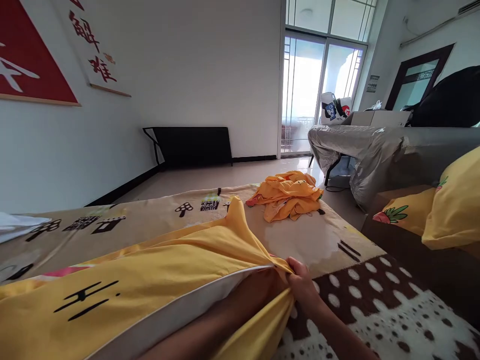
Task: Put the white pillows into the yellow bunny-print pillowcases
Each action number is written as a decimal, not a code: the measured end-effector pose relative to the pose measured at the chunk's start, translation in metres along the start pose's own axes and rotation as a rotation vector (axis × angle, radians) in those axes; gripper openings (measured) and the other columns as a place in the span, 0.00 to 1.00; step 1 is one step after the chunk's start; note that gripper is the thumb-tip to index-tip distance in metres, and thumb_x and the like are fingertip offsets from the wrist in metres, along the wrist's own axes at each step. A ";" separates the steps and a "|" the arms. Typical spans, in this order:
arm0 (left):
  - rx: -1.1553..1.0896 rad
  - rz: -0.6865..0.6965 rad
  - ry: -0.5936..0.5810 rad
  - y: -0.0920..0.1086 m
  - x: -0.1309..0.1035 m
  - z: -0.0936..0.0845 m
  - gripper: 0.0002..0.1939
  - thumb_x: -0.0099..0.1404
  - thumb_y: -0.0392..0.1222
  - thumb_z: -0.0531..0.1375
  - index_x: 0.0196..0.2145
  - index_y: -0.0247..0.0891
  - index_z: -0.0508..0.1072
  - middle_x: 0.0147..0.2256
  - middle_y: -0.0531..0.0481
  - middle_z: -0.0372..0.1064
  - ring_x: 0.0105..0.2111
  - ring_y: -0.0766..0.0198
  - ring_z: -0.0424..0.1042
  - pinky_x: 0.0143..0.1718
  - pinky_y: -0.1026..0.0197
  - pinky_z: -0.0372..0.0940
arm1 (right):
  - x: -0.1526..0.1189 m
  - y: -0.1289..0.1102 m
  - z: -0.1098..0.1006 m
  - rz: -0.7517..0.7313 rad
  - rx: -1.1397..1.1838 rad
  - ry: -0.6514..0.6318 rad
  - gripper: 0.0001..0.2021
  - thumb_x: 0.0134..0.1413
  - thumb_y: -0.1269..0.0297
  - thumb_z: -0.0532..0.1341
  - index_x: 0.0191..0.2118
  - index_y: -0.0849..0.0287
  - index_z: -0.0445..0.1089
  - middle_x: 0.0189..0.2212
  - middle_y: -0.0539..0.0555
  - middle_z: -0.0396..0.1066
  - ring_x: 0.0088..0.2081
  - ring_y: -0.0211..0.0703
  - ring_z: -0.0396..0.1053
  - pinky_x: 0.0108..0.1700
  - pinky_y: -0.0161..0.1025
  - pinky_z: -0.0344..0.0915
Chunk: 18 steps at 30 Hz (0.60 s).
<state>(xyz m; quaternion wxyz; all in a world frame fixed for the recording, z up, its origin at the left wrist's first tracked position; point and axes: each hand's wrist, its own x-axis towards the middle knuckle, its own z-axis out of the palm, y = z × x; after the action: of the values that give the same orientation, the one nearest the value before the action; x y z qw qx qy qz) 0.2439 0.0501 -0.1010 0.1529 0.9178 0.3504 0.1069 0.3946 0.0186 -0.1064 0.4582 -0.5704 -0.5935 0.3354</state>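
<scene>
Yellow pillowcase | right hand fingers pinch its edge | left hand inside, fingers hidden

Pillowcase: yellow, black dash marks, white pillow edge. Bedsheet: tan with black motifs; brown with white dots. Crumpled cloth: orange. Cushion: yellow.

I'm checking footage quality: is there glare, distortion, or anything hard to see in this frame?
Head view: the balcony glass doors blow out white; wide-angle bending curves the walls and bed edge; the right hand gripping the yellow pillowcase is sharp; the left hand is hidden inside the case.
</scene>
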 end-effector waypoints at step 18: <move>-0.261 -0.150 0.042 0.025 -0.006 -0.012 0.16 0.65 0.38 0.46 0.47 0.37 0.66 0.47 0.44 0.70 0.48 0.58 0.66 0.55 0.53 0.57 | -0.021 -0.036 -0.028 0.117 -1.073 -0.227 0.13 0.52 0.76 0.50 0.36 0.60 0.70 0.34 0.60 0.75 0.37 0.52 0.73 0.34 0.38 0.58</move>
<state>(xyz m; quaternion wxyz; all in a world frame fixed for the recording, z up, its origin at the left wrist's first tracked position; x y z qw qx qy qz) 0.2514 0.0310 -0.0816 0.2711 0.8590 0.4040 0.1591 0.4064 -0.0102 -0.0669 0.0167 -0.7160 -0.6943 0.0700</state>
